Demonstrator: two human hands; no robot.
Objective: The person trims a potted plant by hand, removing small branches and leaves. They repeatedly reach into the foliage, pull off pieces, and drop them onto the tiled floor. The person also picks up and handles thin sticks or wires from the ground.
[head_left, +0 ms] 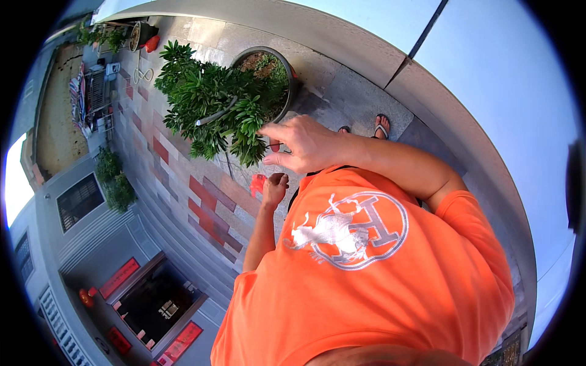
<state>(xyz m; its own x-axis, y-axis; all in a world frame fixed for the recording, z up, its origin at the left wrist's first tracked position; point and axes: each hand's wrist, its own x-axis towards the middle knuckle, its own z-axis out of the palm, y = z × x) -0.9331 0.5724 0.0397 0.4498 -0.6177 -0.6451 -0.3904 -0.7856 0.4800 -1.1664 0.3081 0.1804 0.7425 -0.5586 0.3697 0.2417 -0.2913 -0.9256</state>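
My right hand (pixel 305 144) reaches from the right to the edge of a leafy green plant (pixel 204 104). Its index finger and thumb are stretched out and apart, with the index fingertip at the leaves. A small red patch with a dark line shows between them; I cannot tell what it is. The plant leans out of a round dark pot (pixel 292 76) with soil in it. Lower down, my left hand (pixel 276 189) is closed, its fingers curled; what they hold, if anything, is hidden. Beside it shows something bright red and crumpled (pixel 257 184), perhaps a plastic bag.
A pale bent stick (pixel 217 114) crosses the plant. My sandalled foot (pixel 382 126) stands on paving (pixel 342 91) near a low wall (pixel 390 67). Another pot (pixel 139 36) and a loaded rack (pixel 94 91) are farther off. A house doorway (pixel 160 302) lies at lower left.
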